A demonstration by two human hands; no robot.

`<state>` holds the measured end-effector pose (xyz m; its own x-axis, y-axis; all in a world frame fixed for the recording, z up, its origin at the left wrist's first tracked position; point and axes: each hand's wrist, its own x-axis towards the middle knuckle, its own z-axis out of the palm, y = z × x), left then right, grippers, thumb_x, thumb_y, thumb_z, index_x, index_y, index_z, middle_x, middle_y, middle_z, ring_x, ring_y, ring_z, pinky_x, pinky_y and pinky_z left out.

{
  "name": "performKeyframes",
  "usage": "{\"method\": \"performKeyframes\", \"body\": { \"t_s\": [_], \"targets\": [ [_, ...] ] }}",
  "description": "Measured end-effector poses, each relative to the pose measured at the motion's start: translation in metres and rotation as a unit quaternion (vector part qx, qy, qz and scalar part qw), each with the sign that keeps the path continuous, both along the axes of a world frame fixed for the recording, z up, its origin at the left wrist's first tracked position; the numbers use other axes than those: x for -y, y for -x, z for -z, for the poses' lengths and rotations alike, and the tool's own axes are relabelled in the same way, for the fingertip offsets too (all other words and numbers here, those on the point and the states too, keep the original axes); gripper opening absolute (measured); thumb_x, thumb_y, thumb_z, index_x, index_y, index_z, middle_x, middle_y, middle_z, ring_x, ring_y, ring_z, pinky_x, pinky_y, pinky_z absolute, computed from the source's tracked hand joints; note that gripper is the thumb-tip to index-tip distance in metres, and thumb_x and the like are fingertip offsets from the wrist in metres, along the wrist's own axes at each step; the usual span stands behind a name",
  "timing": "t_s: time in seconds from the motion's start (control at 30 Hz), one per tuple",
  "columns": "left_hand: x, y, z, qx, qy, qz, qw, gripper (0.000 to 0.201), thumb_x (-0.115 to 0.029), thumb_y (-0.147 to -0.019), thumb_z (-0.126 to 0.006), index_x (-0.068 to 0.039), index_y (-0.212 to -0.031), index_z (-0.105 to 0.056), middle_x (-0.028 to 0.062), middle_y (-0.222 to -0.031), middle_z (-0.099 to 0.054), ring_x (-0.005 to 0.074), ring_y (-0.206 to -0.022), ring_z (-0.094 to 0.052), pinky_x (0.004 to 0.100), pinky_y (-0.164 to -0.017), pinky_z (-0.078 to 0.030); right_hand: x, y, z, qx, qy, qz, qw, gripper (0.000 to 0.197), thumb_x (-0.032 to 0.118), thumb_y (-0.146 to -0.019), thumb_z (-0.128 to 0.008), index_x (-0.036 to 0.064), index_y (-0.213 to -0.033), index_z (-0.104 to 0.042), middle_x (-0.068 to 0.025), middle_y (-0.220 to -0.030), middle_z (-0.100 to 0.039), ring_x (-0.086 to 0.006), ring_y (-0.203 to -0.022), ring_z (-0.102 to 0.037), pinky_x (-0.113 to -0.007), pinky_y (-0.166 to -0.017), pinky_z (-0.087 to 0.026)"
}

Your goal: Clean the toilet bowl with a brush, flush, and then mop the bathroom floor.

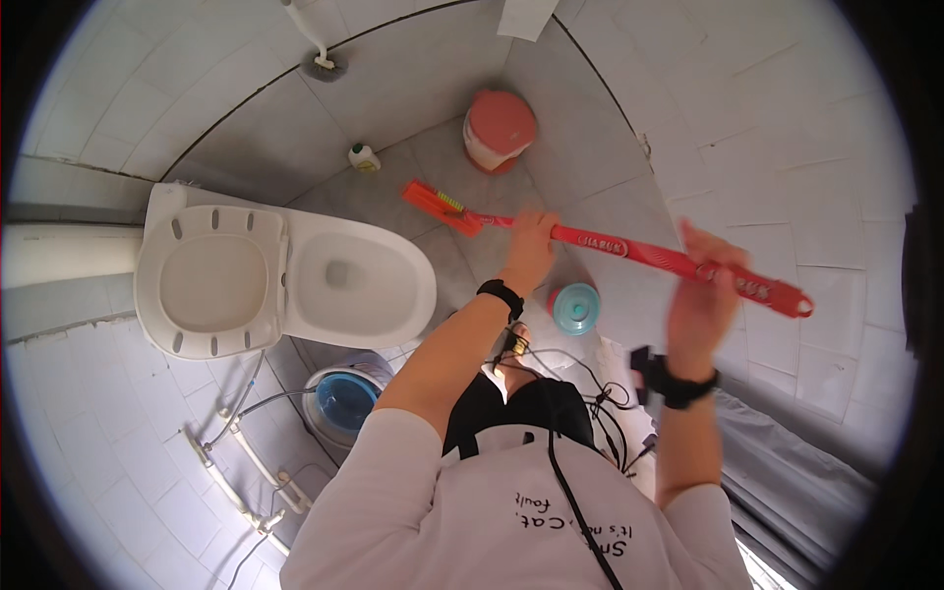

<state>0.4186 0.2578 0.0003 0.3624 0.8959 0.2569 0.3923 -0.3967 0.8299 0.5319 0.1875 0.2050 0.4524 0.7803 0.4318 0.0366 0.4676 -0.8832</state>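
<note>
A long-handled floor brush (629, 248) with a red patterned handle slants across the middle, its orange head and yellow-green bristles at the left end, over the grey floor. My left hand (532, 248) grips the handle not far from the head. Close to the handle's right end, my right hand (703, 300), a little blurred, is closed around it. Both wrists wear black bands. Left of the brush stands a white toilet (379, 285) with its lid and seat raised.
A pink-lidded bin (500, 123) stands in the far corner, near a small white bottle (364, 157). By my feet is a turquoise-lidded container (575, 309). A bucket with blue inside (346, 399) sits beside the toilet, near wall pipes (241, 472). Black cables (605, 413) hang beside my legs.
</note>
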Motion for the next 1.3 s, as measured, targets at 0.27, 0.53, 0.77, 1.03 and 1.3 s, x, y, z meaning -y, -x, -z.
{"method": "performKeyframes", "body": {
  "t_s": [0.27, 0.53, 0.77, 1.03, 1.3],
  "targets": [
    [0.001, 0.000, 0.075, -0.094, 0.008, 0.050, 0.994, 0.013, 0.001, -0.063, -0.053, -0.007, -0.073, -0.051, 0.0144, -0.075, -0.052, 0.0346, -0.079, -0.048, 0.0416, -0.069, -0.039, 0.049, -0.042, 0.022, 0.088, 0.146, 0.175, 0.970, 0.015, 0.013, -0.081, -0.053, 0.0020, -0.090, -0.049, -0.0067, -0.073, -0.053, -0.0164, -0.068, -0.053, -0.033, -0.075, -0.046],
    [-0.056, 0.066, 0.181, -0.298, 0.185, 0.153, 0.924, 0.022, -0.010, -0.061, -0.063, -0.007, -0.082, -0.058, 0.0136, -0.088, -0.058, 0.0340, -0.085, -0.053, 0.0429, -0.075, -0.041, 0.053, -0.057, 0.151, 0.106, 0.565, 0.091, 0.813, 0.020, 0.018, -0.081, -0.057, -0.0003, -0.081, -0.063, -0.0044, -0.056, -0.057, -0.0066, -0.045, -0.049, -0.021, -0.039, -0.036],
    [-0.023, 0.070, 0.213, -0.476, 0.156, 0.391, 0.772, 0.020, -0.012, -0.068, -0.056, -0.007, -0.087, -0.063, 0.0152, -0.095, -0.059, 0.0328, -0.098, -0.052, 0.0464, -0.086, -0.036, 0.114, -0.013, 0.191, 0.248, 0.637, -0.050, 0.729, 0.023, 0.023, -0.081, -0.054, 0.0025, -0.089, -0.062, -0.0160, -0.059, -0.055, -0.0240, -0.050, -0.055, -0.031, -0.048, -0.041],
    [0.119, -0.085, 0.164, -0.273, 0.082, 0.405, 0.869, 0.012, -0.009, -0.066, -0.051, -0.009, -0.074, -0.060, 0.0109, -0.077, -0.060, 0.0290, -0.082, -0.055, 0.0458, -0.071, -0.039, 0.211, -0.106, 0.057, 0.302, 0.665, 0.108, 0.675, 0.018, 0.014, -0.080, -0.055, -0.0028, -0.084, -0.061, -0.0066, -0.060, -0.058, -0.0086, -0.054, -0.049, -0.025, -0.050, -0.039],
    [0.116, -0.087, 0.130, -0.272, 0.044, 0.404, 0.873, 0.009, -0.009, -0.067, -0.050, -0.008, -0.071, -0.058, 0.0103, -0.069, -0.059, 0.0275, -0.073, -0.056, 0.0413, -0.068, -0.038, 0.256, -0.117, 0.064, 0.148, 0.654, 0.131, 0.730, 0.021, 0.016, -0.082, -0.053, -0.0044, -0.082, -0.059, -0.0067, -0.066, -0.059, -0.0107, -0.061, -0.051, -0.025, -0.058, -0.040]
  ]
}}
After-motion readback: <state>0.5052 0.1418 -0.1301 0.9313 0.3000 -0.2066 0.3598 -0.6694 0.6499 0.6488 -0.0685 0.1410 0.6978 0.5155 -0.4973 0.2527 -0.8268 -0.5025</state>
